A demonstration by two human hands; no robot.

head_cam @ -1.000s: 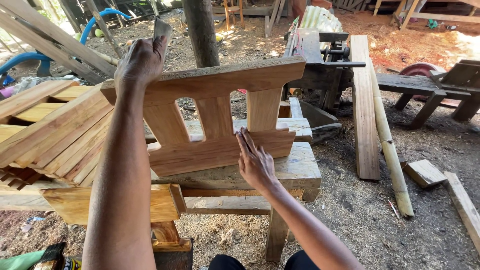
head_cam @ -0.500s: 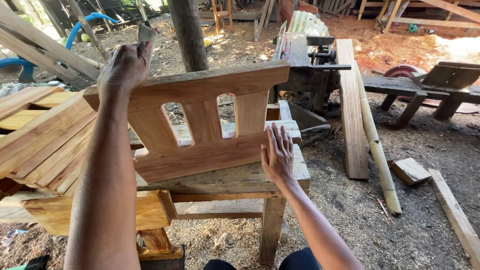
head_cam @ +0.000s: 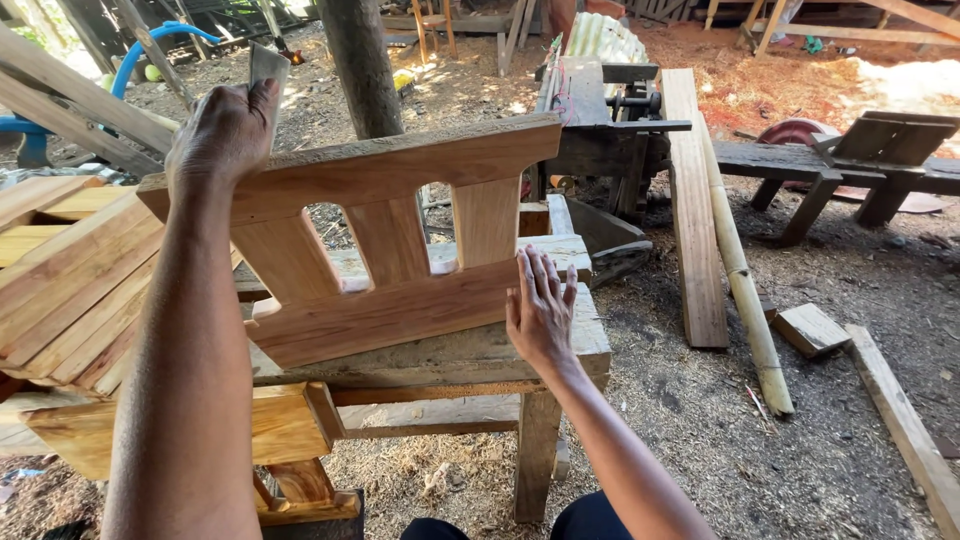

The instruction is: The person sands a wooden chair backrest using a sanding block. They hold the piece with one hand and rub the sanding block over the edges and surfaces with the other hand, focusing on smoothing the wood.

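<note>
Nearest the camera, the left forearm runs up the left side of the view and the right forearm comes in from the bottom centre. The right hand (head_cam: pixel 541 312) lies open, fingers spread and flat, against the lower right end of a wooden chair-back frame (head_cam: pixel 380 235), closed on nothing. The frame stands on its edge, tilted, on a rough wooden surface (head_cam: pixel 470 350): two long rails joined by three short upright slats with gaps between them. Its lower rail rests on the surface; its upper rail slopes up to the right.

The left hand (head_cam: pixel 225 130) sits on the upper rail's left end, fingers curled around a thin flat metal scraper blade (head_cam: pixel 266 68) that sticks up above the knuckles. The two hands are well apart, one at each end of the frame.

To the left, a stack of light slatted wooden pieces (head_cam: pixel 65 285) lies beside the surface. Below it a thicker wooden block (head_cam: pixel 280 425) juts out. The ground is covered in sawdust and shavings.

To the right, a long plank (head_cam: pixel 695 205) and a bamboo pole (head_cam: pixel 745 290) lie side by side on the ground, with a small wood offcut (head_cam: pixel 810 328) near them. Further back stand a tree trunk (head_cam: pixel 362 65), a table saw (head_cam: pixel 610 115) and a dark low bench (head_cam: pixel 830 170). A blue hose (head_cam: pixel 150 45) curves at far left.
</note>
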